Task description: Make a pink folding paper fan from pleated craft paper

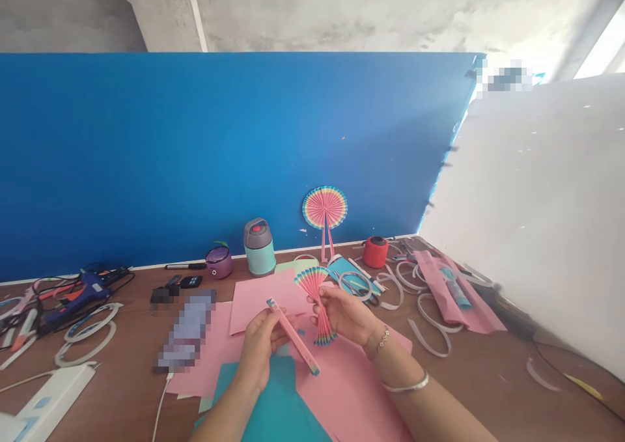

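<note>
My left hand [261, 341] pinches a narrow folded pink paper strip [295, 339] with greenish ends, held slanting down to the right. In my right hand [344, 312] is a pleated paper fan [312, 284], gripped at its middle so that both ends spread out. Its folds are pink, with yellow and blue bands at the tips. Below both hands lie pink paper sheets [351, 390] and a teal sheet [266, 396]. A round pleated paper fan [325, 207] with two pink legs stands upright against the blue panel.
A turquoise flask [260, 250], a purple cup [219, 262] and a red round container [375, 252] stand along the back. A blue glue gun [85, 292] lies among cables at left, near a white power strip [53, 403]. Curled paper strips [430, 338] lie at right.
</note>
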A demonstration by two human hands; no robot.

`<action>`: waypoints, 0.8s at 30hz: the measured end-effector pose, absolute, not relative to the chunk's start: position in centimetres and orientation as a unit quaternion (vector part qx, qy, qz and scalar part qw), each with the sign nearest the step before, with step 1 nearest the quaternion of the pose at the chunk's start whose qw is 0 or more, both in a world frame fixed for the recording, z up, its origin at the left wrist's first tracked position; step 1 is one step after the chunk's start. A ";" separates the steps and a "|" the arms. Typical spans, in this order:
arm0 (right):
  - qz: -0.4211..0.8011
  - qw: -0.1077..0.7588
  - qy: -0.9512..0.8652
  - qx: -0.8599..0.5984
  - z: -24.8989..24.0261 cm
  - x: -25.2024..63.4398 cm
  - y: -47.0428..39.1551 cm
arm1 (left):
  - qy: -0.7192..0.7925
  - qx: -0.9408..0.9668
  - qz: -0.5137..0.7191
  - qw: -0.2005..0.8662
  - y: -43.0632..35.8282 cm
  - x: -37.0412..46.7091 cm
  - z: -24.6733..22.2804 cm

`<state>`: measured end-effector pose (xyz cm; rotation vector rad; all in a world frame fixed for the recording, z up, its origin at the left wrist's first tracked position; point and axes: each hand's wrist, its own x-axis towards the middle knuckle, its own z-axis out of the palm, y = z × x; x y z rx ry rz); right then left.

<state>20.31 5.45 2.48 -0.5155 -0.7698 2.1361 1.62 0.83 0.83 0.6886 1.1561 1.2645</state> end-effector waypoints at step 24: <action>0.874 0.259 -0.385 -0.142 3.8 20.2 4.0 | 0.509 0.346 0.562 0.552 0.3 1.9 1.5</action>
